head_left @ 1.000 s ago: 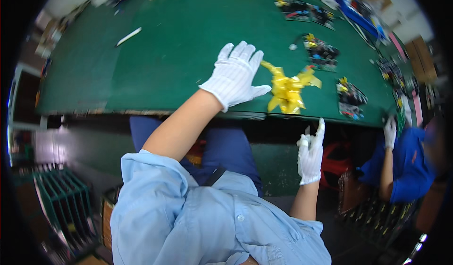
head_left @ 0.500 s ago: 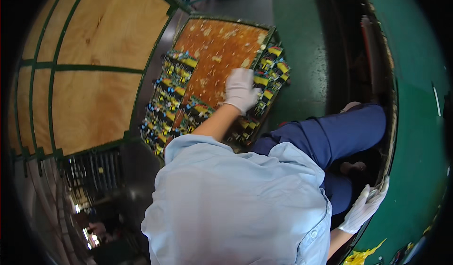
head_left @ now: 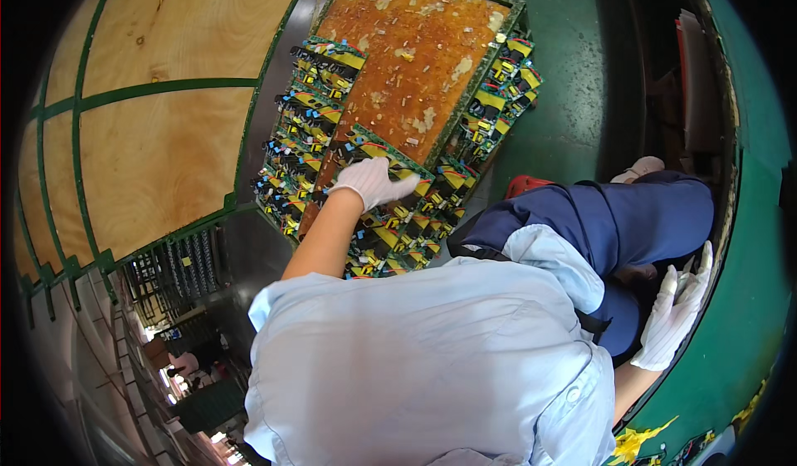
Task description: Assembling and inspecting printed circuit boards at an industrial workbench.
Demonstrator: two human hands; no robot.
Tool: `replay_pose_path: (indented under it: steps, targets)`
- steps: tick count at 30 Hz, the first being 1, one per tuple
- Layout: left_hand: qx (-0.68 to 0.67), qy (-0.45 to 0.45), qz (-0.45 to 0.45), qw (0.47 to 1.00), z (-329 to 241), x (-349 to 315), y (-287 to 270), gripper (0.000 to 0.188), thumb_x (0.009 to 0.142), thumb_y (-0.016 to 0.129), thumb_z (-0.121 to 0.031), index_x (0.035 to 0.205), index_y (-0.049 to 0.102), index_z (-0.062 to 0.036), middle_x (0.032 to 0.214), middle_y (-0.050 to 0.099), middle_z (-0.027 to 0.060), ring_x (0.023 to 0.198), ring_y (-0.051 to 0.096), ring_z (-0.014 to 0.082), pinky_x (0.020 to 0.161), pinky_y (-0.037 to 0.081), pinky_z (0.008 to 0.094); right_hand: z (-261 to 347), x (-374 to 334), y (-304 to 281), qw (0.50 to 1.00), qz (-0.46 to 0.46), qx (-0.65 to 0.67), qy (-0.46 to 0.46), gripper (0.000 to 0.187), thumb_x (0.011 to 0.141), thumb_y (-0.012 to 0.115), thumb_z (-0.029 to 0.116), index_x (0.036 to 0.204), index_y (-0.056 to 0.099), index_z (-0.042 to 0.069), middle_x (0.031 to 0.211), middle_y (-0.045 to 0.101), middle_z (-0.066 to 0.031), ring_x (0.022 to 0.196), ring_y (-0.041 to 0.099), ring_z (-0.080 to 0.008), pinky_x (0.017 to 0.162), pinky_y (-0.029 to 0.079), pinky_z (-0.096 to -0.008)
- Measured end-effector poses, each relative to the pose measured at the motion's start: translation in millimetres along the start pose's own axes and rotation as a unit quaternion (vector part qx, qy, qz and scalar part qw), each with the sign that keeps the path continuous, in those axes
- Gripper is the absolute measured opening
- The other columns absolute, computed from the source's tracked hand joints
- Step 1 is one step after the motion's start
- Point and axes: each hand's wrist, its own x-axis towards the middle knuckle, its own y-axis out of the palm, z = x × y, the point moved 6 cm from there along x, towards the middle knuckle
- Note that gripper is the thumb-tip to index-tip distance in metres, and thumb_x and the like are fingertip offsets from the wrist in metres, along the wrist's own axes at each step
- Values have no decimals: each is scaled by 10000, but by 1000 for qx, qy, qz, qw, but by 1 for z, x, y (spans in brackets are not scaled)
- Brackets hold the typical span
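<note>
My left hand (head_left: pixel 375 183), in a white glove, reaches over a wooden-topped cart (head_left: pixel 419 59). It is at a row of green circuit boards (head_left: pixel 397 160) with yellow and black parts, on the near part of the top. Its fingers point right and look apart; the undersides are hidden, and I see nothing held in them. My right hand (head_left: pixel 677 316), also gloved, rests at the edge of a green-topped table (head_left: pixel 747 242) on the right, fingers spread, holding nothing.
More circuit boards line the cart's left side (head_left: pixel 311 125) and right side (head_left: pixel 498 92). Plywood panels in a green frame (head_left: pixel 170 159) stand at left. A red object (head_left: pixel 525 185) lies beside my legs. Yellow scraps (head_left: pixel 639 441) lie on the table's near end.
My left hand has moved from the boards on the cart's right side to the near row. My right hand has lifted its fingers apart at the table edge. The view has shifted.
</note>
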Motion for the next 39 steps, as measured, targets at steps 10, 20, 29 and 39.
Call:
replay_pose_path:
  steps: [10, 20, 29, 39]
  targets:
    - [55, 226, -311, 922, 20, 15, 51, 731, 741, 700, -503, 1268, 466, -53, 1294, 441, 197, 1175, 436, 380, 983, 406, 432, -61, -33, -5, 994, 18, 95, 56, 537, 924, 483, 72, 1438, 327, 71, 1196, 544, -136, 988, 548, -153, 1024, 364, -322]
    - [46, 260, -311, 913, 17, 14, 51, 453, 793, 693, -361, 1126, 579, -74, 1129, 541, 191, 1157, 446, 380, 951, 415, 448, -95, -49, -13, 998, -3, 23, 53, 509, 936, 472, 87, 1430, 350, 88, 1387, 452, -170, 1239, 500, -263, 1030, 377, -352]
    - [-367, 60, -363, 854, 88, 62, 8, 410, 876, 572, -369, 883, 635, 36, 939, 655, 243, 944, 605, 383, 834, 453, 448, -92, -42, -13, 995, 14, 41, 90, 487, 949, 462, 79, 1427, 371, 94, 1278, 528, -152, 1135, 529, -202, 1021, 379, -323]
    - [-434, -249, -69, 863, 69, 86, 35, 574, 909, 485, -523, 1118, 583, 3, 987, 657, 200, 822, 673, 302, 652, 536, 384, -93, -51, -15, 997, 24, 12, 76, 458, 932, 486, 112, 1385, 431, 78, 1278, 561, -150, 1106, 580, -219, 971, 415, -324]
